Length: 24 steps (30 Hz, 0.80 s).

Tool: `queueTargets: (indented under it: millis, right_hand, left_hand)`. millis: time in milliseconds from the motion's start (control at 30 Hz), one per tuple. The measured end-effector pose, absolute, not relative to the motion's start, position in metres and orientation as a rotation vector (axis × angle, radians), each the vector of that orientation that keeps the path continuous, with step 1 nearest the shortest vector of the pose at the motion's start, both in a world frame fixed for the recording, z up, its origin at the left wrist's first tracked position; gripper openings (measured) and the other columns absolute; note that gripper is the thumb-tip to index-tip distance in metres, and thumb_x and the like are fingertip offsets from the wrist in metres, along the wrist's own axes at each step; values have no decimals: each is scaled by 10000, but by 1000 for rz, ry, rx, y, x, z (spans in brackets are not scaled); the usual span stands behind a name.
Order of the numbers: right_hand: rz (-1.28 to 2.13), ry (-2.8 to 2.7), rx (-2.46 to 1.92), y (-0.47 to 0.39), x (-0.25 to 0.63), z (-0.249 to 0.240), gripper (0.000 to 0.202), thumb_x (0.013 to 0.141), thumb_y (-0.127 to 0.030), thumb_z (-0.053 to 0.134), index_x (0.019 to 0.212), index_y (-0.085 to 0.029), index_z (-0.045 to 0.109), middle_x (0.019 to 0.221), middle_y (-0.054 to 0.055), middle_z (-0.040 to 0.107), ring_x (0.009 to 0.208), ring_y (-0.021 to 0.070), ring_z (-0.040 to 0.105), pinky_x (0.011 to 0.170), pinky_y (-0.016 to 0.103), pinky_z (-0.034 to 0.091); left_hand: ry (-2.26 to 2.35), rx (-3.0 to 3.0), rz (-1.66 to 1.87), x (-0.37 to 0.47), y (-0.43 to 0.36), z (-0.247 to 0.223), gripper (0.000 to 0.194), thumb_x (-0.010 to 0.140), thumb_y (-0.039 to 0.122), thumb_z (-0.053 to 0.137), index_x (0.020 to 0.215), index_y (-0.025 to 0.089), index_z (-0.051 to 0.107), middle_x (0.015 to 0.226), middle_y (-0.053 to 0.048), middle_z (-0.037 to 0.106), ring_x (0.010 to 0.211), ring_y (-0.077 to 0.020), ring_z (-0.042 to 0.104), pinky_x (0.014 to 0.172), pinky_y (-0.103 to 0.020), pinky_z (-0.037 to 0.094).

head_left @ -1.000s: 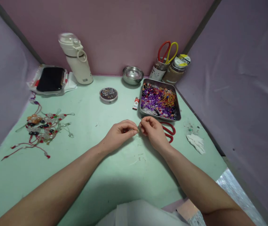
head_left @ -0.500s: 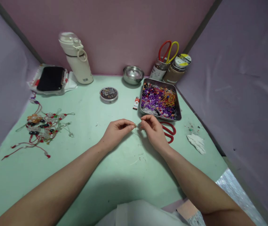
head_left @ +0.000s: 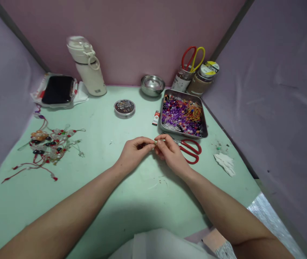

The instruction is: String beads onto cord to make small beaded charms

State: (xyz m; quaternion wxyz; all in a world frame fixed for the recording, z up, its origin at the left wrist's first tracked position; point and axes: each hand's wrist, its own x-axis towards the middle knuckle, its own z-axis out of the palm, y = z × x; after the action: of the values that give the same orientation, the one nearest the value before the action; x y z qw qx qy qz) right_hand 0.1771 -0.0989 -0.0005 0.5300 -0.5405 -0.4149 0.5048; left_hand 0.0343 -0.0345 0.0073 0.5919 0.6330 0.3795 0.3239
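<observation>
A: ok, what are the hands actually doing here?

B: Left hand (head_left: 137, 151) has thumb and index pinched together at the tips, no real gap, with a tiny greenish bit (head_left: 155, 142) poking out. Too small to say what it is, sorry.

A: And the right hand (head_left: 171, 151)?

B: Right up against it. Fingers curled in, thumb by the same bit, index tip a little above. Can't tell if it's properly gripping or just touching.

A: So where's the bit sitting?

B: Between the two sets of fingertips, over the pale green table (head_left: 148, 201), just in front of the near left corner of a metal tray (head_left: 184, 135) full of beads (head_left: 176, 115), mostly purple.

A: Anything else close by?

B: Red-handled scissors (head_left: 189, 153) just beyond the right hand, partly hidden behind it. A lighter (head_left: 156, 118) is just beside the tray's left side. Way off to the left there's a tangle of beaded strings (head_left: 51, 144), red cords trailing. Crumpled white cloth (head_left: 225, 164) on the right, well apart from the hands.
</observation>
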Motion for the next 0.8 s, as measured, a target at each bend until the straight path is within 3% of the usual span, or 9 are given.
queueTargets:
  millis: [300, 800]
  right_hand:
    - [883, -1171, -1418, -100, 177, -4, 99, 865, -263, 547, 945, -232, 497, 793, -20, 535, 648, 117, 470, 584, 258, 371]
    - [632, -1452, -1510, -103, 177, 9, 93, 873, -257, 548, 792, -212, 558, 743, 0, 540, 640, 130, 475, 591, 268, 374]
  left_hand:
    - [948, 1404, 677, 36, -35, 12, 180, 741, 282, 667, 870, 185, 747, 930, -65, 748, 873, -199, 653, 829, -343, 500]
    - [909, 1277, 686, 37, -35, 8, 193, 729, 299, 694, 864, 170, 744, 894, -67, 740, 785, -171, 632, 748, -314, 489]
